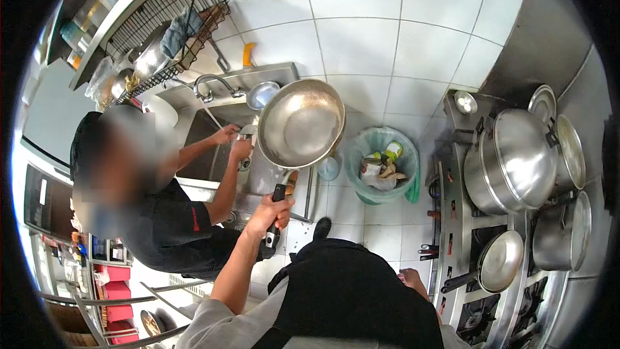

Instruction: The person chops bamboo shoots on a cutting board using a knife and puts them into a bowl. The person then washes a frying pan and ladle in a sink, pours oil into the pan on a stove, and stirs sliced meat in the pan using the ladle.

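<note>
My left hand (271, 213) is closed around the black handle of a large steel frying pan (305, 124). The pan is raised in front of me, its inside facing the camera, overlapping the right end of the sink. A brown piece (292, 183) shows just beyond my fingers, beside the handle. Low at my right side is my right hand (412, 279), largely hidden by my black apron; its fingers are too covered to read.
A co-worker (161, 213) stands at the steel sink (210, 119), both hands under the faucet. A lined trash bin (413, 178) stands on the tiled floor ahead. On the right, a stove (460, 245) carries large pots (526, 161) and a small frying pan (502, 262).
</note>
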Motion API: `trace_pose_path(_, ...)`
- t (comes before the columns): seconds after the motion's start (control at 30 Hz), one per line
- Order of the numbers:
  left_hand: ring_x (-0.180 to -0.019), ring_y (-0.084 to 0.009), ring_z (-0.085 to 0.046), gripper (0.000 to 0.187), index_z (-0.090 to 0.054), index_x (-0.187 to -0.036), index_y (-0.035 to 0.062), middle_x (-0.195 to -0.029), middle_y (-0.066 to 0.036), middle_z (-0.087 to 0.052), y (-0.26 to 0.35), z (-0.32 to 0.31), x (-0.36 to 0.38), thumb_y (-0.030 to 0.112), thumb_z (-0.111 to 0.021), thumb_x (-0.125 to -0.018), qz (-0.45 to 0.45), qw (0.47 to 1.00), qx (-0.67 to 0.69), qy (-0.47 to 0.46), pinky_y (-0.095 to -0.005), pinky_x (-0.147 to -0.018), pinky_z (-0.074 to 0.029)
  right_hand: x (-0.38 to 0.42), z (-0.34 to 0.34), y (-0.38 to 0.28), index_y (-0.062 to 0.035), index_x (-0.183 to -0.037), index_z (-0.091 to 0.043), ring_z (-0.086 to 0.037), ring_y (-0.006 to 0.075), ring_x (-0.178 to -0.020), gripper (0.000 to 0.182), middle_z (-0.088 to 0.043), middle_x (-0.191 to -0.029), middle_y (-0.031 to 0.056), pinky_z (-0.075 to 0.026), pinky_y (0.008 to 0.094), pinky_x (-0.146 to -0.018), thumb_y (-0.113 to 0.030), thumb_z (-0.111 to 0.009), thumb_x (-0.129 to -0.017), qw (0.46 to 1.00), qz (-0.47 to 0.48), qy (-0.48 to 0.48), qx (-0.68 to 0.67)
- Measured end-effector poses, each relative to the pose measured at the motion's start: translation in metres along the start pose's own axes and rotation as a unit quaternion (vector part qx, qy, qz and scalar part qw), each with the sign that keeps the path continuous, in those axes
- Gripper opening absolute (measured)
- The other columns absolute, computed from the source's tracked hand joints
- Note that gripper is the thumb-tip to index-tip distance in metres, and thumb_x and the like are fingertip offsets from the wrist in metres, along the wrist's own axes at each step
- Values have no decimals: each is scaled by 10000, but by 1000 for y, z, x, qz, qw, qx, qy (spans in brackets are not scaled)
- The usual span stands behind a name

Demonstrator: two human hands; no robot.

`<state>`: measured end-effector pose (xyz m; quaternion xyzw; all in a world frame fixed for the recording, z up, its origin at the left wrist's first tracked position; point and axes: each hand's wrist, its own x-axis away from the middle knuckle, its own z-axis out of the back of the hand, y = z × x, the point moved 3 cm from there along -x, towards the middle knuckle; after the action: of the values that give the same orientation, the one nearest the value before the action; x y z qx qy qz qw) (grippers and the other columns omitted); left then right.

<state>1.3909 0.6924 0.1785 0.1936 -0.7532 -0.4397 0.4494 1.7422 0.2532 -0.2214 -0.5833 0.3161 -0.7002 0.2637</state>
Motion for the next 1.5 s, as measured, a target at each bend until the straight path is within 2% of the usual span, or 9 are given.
trace_pose_path(0.1,-390,-95,-426,260,-492,-756,84,-533,19,-431,5,-5,3,136,-659,-948,6,1000,-19,10,-277,-388,-340,-2,2,-22,-32,-1034,-615,-717,272,-793,209,-699,-955,138,-590,416,-667,-223,-627,-951,954,-182,104,-213)
trace_pose_path(0.2,-387,-91,-426,316,-472,-706,115,-514,21,-434,18,-1,7,155,-653,-962,1,999,-20,24,-270,-389,-330,-5,4,-34,-28,-1055,-621,-717,274,-799,237,-700,-943,133,-591,411,-663,-227,-661,-932,959,-160,95,-214)
trace_pose_path(0.37,-370,-91,-382,373,-443,-663,135,-500,19,-429,30,25,0,182,-660,-962,-33,998,-49,26,-285,-383,-315,-48,4,73,-57,-1166,-611,-718,311,-831,307,-696,-1004,169,-588,472,-691,-301,-534,-997,962,-105,-82,-241)
trace_pose_path(0.6,-369,-103,-379,430,-425,-607,159,-476,21,-407,35,54,-10,213,-647,-971,-28,1000,8,-5,-289,-399,-310,-16,-3,35,-44,-1126,-602,-705,293,-790,253,-688,-970,156,-579,428,-663,-239,-605,-964,991,-74,-37,-103)
trace_pose_path(0.97,-374,-120,-373,410,-429,-635,144,-489,23,-384,62,103,-35,234,-638,-977,-40,999,11,3,-313,-411,-316,-51,0,38,-33,-1078,-615,-703,260,-698,198,-687,-899,135,-589,379,-574,-178,-632,-943,947,-151,15,-284)
trace_pose_path(1.07,-395,-133,-380,377,-425,-662,130,-512,17,-392,70,119,-35,216,-610,-980,-59,998,7,-5,-321,-433,-318,-31,-3,-48,-23,-1094,-631,-700,238,-692,214,-694,-906,116,-581,356,-566,-181,-627,-950,964,-176,46,-195)
trace_pose_path(1.23,-403,-123,-393,410,-427,-627,135,-507,11,-413,82,152,-32,207,-610,-987,-45,996,33,69,-310,-434,-325,-19,-15,-210,-3,-1127,-612,-713,230,-870,238,-705,-994,121,-590,358,-706,-189,-618,-980,986,-4,90,-139)
trace_pose_path(1.33,-414,-109,-430,414,-443,-621,135,-512,13,-438,76,191,-38,211,-634,-980,-34,996,15,75,-294,-429,-346,-18,-32,-341,-5,-1186,-610,-701,214,-965,298,-707,-1054,106,-588,350,-784,-212,-667,-980,980,134,44,-143)
trace_pose_path(1.5,-383,-108,-417,355,-467,-661,119,-513,17,-429,58,230,-30,172,-644,-964,-31,984,46,167,-290,-380,-333,-44,-117,-575,-12,-1304,-550,-668,203,-1062,289,-658,-1206,120,-566,351,-886,-120,-544,-1037,936,300,-150,-111)
